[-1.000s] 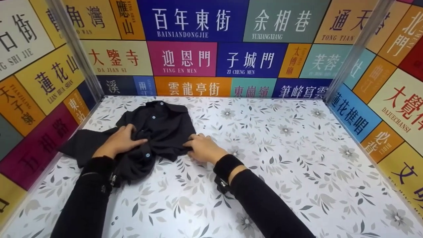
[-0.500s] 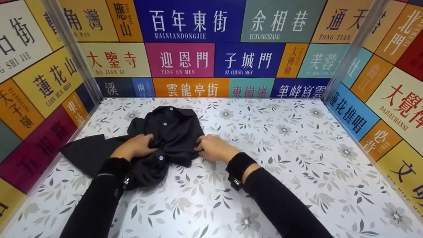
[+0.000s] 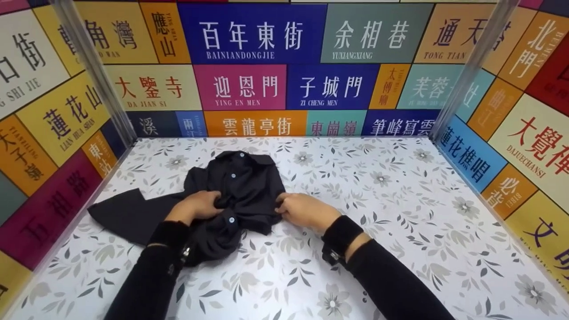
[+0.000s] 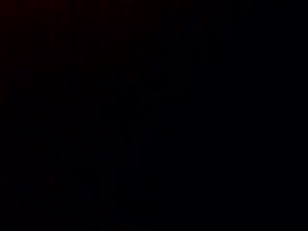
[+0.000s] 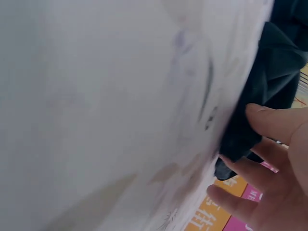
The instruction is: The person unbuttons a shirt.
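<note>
A dark button-up shirt (image 3: 255, 189) lies bunched on the left half of the table, its collar toward the back wall. Pale buttons show down its front, and one flat panel of cloth spreads to the left. My left hand (image 3: 198, 205) grips a fold near the shirt's middle; its fingertips are hidden in the cloth. At the shirt's right edge, my right hand (image 3: 306, 211) pinches the fabric. In the right wrist view, the thumb and fingers of that hand (image 5: 293, 159) close on the dark cloth (image 5: 269, 72). The left wrist view is almost wholly black.
The table (image 3: 378, 235) has a white cover printed with grey leaves and flowers. Panels with coloured signs form a back wall (image 3: 242, 86), a left wall (image 3: 66, 120) and a right wall (image 3: 529, 133) around it. Clear strips run up the corners.
Both hands have moved to the right and slightly nearer, dragging the shirt along. The cloth panel on the left has spread out more. The head view has tilted a little upward.
</note>
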Demonstrator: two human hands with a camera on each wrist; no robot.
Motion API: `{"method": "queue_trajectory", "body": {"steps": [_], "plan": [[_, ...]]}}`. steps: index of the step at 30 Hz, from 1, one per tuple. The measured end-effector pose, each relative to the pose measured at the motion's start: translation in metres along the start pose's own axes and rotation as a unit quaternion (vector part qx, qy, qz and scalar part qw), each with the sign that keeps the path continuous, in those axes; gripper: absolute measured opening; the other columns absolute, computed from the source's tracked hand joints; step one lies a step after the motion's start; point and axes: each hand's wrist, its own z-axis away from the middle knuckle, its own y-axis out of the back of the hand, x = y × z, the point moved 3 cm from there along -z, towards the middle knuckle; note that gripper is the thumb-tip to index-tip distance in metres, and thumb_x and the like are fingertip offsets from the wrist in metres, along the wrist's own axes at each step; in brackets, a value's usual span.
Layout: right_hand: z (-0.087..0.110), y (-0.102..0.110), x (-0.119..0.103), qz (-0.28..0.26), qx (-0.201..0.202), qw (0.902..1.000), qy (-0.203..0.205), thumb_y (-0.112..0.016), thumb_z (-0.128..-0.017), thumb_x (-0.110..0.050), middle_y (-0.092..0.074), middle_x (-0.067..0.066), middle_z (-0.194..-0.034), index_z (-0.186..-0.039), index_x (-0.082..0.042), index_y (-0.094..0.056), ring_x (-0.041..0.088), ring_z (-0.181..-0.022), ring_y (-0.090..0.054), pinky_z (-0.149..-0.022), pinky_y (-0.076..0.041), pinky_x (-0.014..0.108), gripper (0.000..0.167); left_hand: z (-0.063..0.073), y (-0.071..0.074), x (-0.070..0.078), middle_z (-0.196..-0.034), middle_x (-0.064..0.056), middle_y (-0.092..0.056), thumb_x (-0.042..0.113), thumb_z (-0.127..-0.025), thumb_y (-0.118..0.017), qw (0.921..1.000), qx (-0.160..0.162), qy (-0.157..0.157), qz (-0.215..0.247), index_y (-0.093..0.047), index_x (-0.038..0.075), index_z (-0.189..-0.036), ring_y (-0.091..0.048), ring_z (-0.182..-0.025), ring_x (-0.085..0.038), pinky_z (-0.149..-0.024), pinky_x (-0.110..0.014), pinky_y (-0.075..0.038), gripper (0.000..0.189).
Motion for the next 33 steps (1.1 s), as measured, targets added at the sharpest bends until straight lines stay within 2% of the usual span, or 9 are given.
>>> {"method": "queue_trajectory", "body": {"steps": [2,8,13,18,24,29,33], "plan": [[0.004,0.002,0.001,-0.015,-0.008,0.9998,-0.01,-0.067,-0.103,-0.008,-0.063,0.013,-0.147,-0.129,-0.004,-0.075,0.035,-0.134,-0.062,-0.117,-0.046,0.044,0.028,0.004,-0.002,0.011,-0.149,-0.032,-0.054,0.047,-0.1,-0.066,0.9999,0.01,0.002,0.006,-0.049,-0.006,-0.152,-0.049,-0.141,-0.051,-0.119,-0.06,-0.037,0.077],[0.015,0.004,0.011,-0.034,-0.036,0.9981,-0.037,-0.067,-0.102,-0.008,-0.059,0.011,-0.152,-0.131,-0.006,-0.074,0.035,-0.14,-0.056,-0.121,-0.042,0.046,0.029,0.009,-0.011,0.033,-0.146,-0.032,-0.056,0.047,-0.1,-0.068,0.9986,0.049,0.013,0.015,-0.052,-0.002,-0.152,-0.051,-0.138,-0.05,-0.116,-0.061,-0.041,0.073],[0.03,0.01,0.022,-0.044,-0.045,0.9975,-0.034,-0.066,-0.101,-0.004,-0.06,0.014,-0.152,-0.129,-0.003,-0.075,0.038,-0.139,-0.057,-0.119,-0.043,0.05,0.029,0.008,-0.017,0.053,-0.143,-0.031,-0.058,0.05,-0.098,-0.071,0.998,0.061,0.008,0.017,-0.055,0.0,-0.15,-0.054,-0.135,-0.05,-0.114,-0.061,-0.043,0.074],[0.046,0.017,0.034,-0.052,-0.04,0.9977,-0.019,-0.068,-0.099,-0.003,-0.064,0.015,-0.147,-0.124,-0.002,-0.077,0.039,-0.134,-0.062,-0.115,-0.047,0.05,0.027,-0.001,-0.026,0.065,-0.141,-0.029,-0.061,0.047,-0.097,-0.072,0.9975,0.067,0.002,0.02,-0.058,0.001,-0.146,-0.055,-0.135,-0.048,-0.114,-0.061,-0.043,0.069],[0.068,0.024,0.047,-0.06,-0.035,0.9973,-0.022,-0.068,-0.098,0.0,-0.066,0.017,-0.143,-0.119,-0.002,-0.079,0.039,-0.128,-0.066,-0.11,-0.051,0.05,0.024,-0.021,-0.039,0.084,-0.135,-0.025,-0.065,0.054,-0.095,-0.073,0.9979,0.064,-0.002,0.014,-0.063,0.004,-0.138,-0.056,-0.134,-0.045,-0.114,-0.059,-0.044,0.066],[0.082,0.025,0.061,-0.068,-0.038,0.9962,-0.041,-0.067,-0.096,0.001,-0.066,0.016,-0.144,-0.119,-0.004,-0.079,0.04,-0.127,-0.067,-0.107,-0.053,0.05,0.026,-0.027,-0.045,0.108,-0.14,-0.025,-0.063,0.053,-0.095,-0.073,0.9983,0.055,0.009,0.019,-0.061,0.005,-0.143,-0.055,-0.135,-0.045,-0.116,-0.058,-0.042,0.069],[0.097,0.03,0.073,-0.076,-0.042,0.9949,-0.05,-0.068,-0.094,0.001,-0.067,0.017,-0.142,-0.117,-0.003,-0.08,0.04,-0.125,-0.068,-0.105,-0.054,0.051,0.026,-0.029,-0.051,0.128,-0.138,-0.026,-0.064,0.054,-0.096,-0.073,0.9983,0.056,0.009,0.012,-0.063,0.005,-0.141,-0.057,-0.132,-0.047,-0.113,-0.06,-0.044,0.067]]}}
